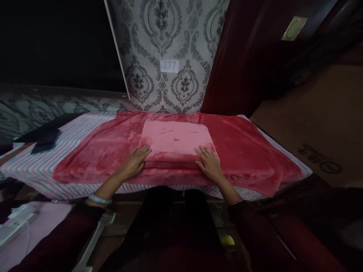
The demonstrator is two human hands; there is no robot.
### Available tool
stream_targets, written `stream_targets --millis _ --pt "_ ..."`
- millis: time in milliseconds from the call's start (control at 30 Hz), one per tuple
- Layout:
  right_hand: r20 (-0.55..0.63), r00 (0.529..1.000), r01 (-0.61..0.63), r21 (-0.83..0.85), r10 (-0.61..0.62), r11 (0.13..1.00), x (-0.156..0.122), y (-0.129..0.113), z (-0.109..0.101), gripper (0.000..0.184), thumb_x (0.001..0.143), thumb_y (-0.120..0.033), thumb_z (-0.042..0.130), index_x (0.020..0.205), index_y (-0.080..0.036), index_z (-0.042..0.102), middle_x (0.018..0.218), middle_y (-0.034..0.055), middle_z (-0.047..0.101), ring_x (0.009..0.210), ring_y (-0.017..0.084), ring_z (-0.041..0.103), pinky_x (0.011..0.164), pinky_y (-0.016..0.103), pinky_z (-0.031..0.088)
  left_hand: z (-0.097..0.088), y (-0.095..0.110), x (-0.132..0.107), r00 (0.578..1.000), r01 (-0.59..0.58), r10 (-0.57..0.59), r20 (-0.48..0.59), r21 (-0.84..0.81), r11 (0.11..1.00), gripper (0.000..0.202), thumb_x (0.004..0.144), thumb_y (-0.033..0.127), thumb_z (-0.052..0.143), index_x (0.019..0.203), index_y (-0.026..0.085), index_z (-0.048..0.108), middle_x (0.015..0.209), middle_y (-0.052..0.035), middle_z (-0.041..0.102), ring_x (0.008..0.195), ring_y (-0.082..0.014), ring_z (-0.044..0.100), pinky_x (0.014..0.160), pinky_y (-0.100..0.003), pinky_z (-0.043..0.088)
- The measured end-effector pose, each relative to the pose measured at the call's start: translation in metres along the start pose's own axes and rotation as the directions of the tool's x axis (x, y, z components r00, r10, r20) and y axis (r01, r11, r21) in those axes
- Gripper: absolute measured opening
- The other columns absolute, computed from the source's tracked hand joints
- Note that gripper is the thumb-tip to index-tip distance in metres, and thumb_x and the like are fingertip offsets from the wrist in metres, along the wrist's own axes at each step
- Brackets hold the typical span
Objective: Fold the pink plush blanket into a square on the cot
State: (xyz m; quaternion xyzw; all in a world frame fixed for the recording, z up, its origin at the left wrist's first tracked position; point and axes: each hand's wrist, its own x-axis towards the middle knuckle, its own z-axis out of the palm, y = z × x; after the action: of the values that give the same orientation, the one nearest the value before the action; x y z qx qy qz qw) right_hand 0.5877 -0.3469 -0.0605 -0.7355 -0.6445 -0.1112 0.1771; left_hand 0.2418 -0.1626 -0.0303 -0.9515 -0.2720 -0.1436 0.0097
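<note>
A red plush blanket lies spread over a striped cloth. In its middle sits a flat, folded, lighter pink plush piece, roughly rectangular, with a few darker marks on its nap. I cannot tell whether it is a separate cloth or part of the blanket. My left hand rests with fingers stretched at the near left corner of the pink piece. At the near right corner, my right hand lies with its fingers spread on the fabric. Neither hand grips anything that I can see.
A dark flat phone-like object lies on the cloth's left end. A large screen hangs on the left wall. On the right stands a cardboard box. A white power strip is at lower left.
</note>
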Motion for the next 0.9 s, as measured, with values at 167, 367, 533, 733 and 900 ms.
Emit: stream_targets --millis 167,367,533,733,900 --pt "-0.039 0.998 0.048 0.098 -0.044 0.994 0.014 -0.027 -0.016 0.048 0.105 -0.033 0.035 0.149 -0.025 0.053 0.158 0.0078 0.045 0.151 0.029 0.032 0.121 0.060 0.025 -0.021 0.065 0.012 0.998 -0.009 0.014 -0.062 0.084 0.996 0.065 0.090 0.032 0.050 0.153 0.013 0.044 0.160 -0.0174 0.041 0.152 -0.0316 0.032 0.127 -0.058 0.015" --pt "0.012 0.968 0.244 0.197 -0.252 0.950 0.030 -0.078 -0.011 0.051 0.104 -0.027 0.034 0.152 -0.021 0.049 0.156 0.0093 0.048 0.148 0.022 0.039 0.122 0.049 0.030 0.023 0.139 0.024 0.995 0.018 -0.008 -0.099 0.096 0.995 0.065 0.095 0.035 0.050 0.154 0.010 0.042 0.163 -0.0204 0.034 0.155 -0.0360 0.023 0.126 -0.063 0.017" --pt "0.144 0.960 0.229 0.096 -0.241 0.969 0.025 -0.084 0.005 0.056 0.103 -0.039 0.045 0.156 -0.018 0.043 0.162 0.0089 0.038 0.153 0.025 0.029 0.125 0.050 0.024 0.053 0.142 0.017 0.993 0.054 -0.044 -0.110 0.093 0.994 0.072 0.093 0.043 0.056 0.157 0.014 0.040 0.164 -0.0196 0.032 0.155 -0.0395 0.020 0.125 -0.066 0.014" --pt "0.176 0.974 0.141 0.005 -0.140 0.990 0.032 -0.068 -0.006 0.055 0.105 -0.044 0.043 0.154 -0.021 0.046 0.163 0.0090 0.036 0.154 0.028 0.027 0.123 0.058 0.023 0.055 0.141 0.013 0.993 0.062 -0.055 -0.103 0.071 0.996 0.075 0.090 0.048 0.062 0.157 0.020 0.041 0.166 -0.0188 0.027 0.155 -0.0404 0.020 0.124 -0.066 0.018" --pt "0.111 0.994 -0.023 0.007 0.022 1.000 0.046 -0.052 -0.025 0.049 0.107 -0.037 0.034 0.151 -0.026 0.050 0.161 0.0092 0.040 0.152 0.031 0.030 0.120 0.062 0.026 0.038 0.139 0.024 0.985 0.084 -0.082 -0.149 0.008 0.996 0.055 0.098 0.036 0.048 0.151 0.022 0.050 0.160 -0.0151 0.042 0.149 -0.0357 0.038 0.120 -0.060 0.031"
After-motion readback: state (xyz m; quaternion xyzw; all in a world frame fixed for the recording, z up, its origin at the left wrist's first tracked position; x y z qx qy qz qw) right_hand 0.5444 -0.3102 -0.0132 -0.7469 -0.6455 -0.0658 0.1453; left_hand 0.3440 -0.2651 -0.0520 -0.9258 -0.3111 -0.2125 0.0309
